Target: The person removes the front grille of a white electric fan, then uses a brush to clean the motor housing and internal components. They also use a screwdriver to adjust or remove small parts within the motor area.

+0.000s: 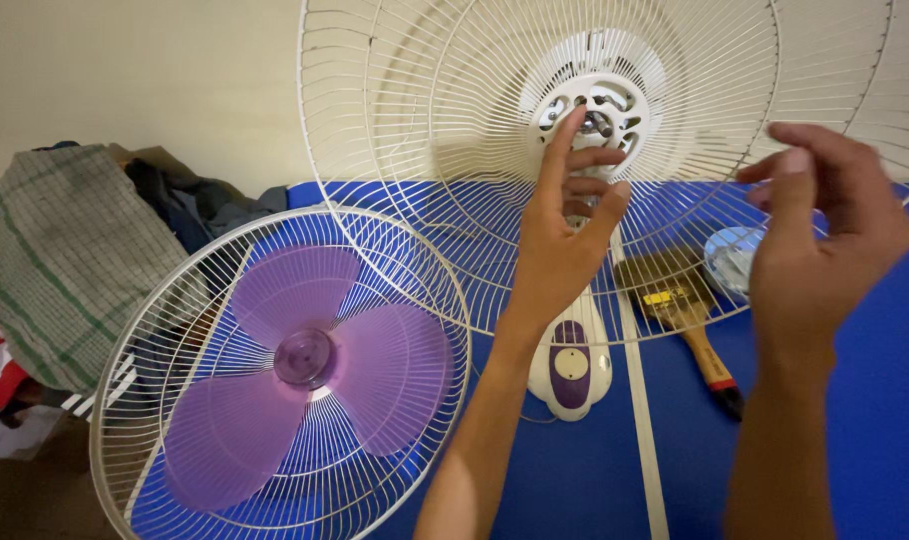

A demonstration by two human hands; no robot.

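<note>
left hand [559, 240]: up against the rear fan guard [444, 150], fingers spread open, fingertips on the white motor hub [599, 95], not gripping anything

right hand [824, 250]: raised just right of the hub, fingers curled loosely; can't tell if it's pinching something

front guard [274, 370]: lying lower left on the blue surface [874, 430], purple blade [304, 370] resting in it

extras: paintbrush [689, 320] behind the guard wires, checked cloth [64, 250] far left

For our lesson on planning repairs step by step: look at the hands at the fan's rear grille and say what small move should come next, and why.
Probably bring the right hand in to the motor hub. The left hand already has a fingertip at the hub in the rear grille, while the right hand hangs apart, fingers pinched; whether it holds anything cannot be told.
</note>
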